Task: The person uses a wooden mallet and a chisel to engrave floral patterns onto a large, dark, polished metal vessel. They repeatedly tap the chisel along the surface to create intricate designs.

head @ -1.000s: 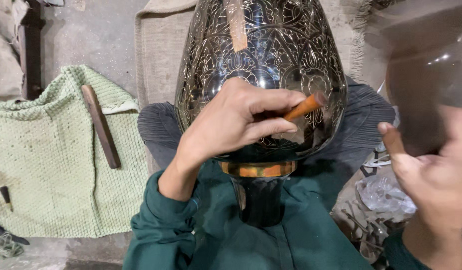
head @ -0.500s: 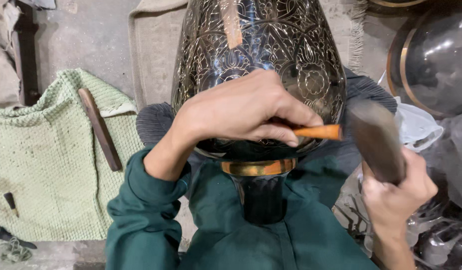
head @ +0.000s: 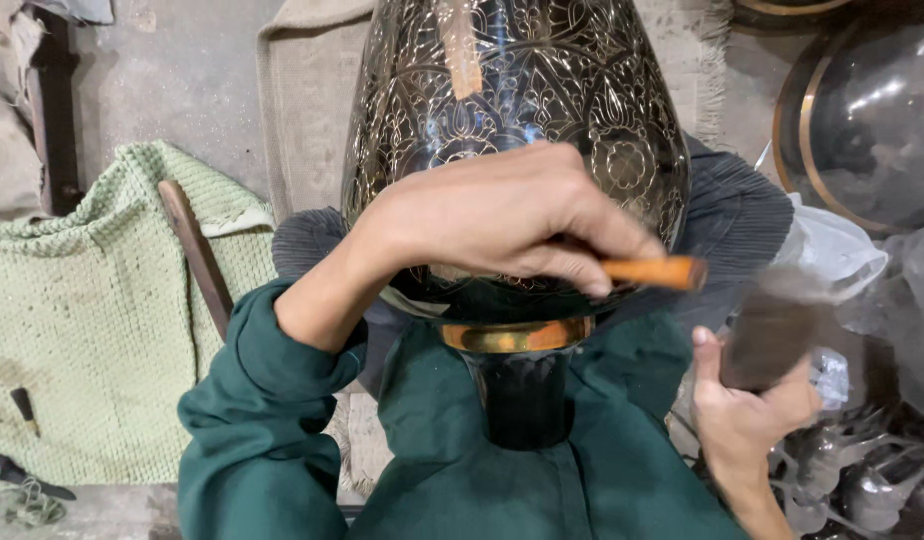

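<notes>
While our left hand (head: 502,225) pinched the orange-handled chisel (head: 647,272) against the engraved black vase (head: 522,130) lying across our lap, our right hand (head: 752,415) gripped the blurred mallet (head: 772,335), and we judged a glancing blow could scar the pattern.

The grey concrete floor (head: 182,80) carries a green woven mat (head: 92,330) (small tools (head: 24,408) lie on it), a beige cloth (head: 307,110), and dark metal bowls (head: 862,130) at the right.

Vase (head: 522,120) on the lap, left hand (head: 492,220) on it holding chisel (head: 652,272), hammer (head: 767,335) in right hand (head: 747,415) to its right, mat (head: 92,320) on the left
</notes>
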